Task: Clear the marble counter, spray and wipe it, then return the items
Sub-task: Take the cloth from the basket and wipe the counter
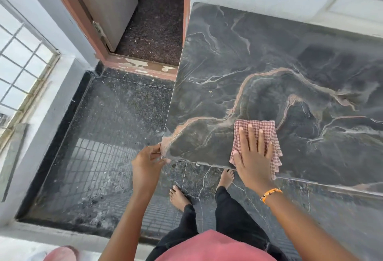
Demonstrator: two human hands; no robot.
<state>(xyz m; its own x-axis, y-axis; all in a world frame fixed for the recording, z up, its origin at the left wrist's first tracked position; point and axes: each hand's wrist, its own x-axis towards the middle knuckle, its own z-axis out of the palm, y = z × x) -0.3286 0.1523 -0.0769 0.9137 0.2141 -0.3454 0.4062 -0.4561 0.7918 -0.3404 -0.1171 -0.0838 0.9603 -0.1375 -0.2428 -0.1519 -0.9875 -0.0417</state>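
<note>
The dark marble counter with pale pink veins fills the right half of the view, and nothing stands on it. A red-and-white checked cloth lies folded near its front edge. My right hand rests flat on the cloth with fingers spread, pressing it onto the marble; an orange bead bracelet is on that wrist. My left hand pinches the counter's front left corner between thumb and fingers.
A dark speckled floor lies left of and below the counter. A doorway with a brown frame opens at the back left. A barred window is on the left wall. My bare feet stand by the counter.
</note>
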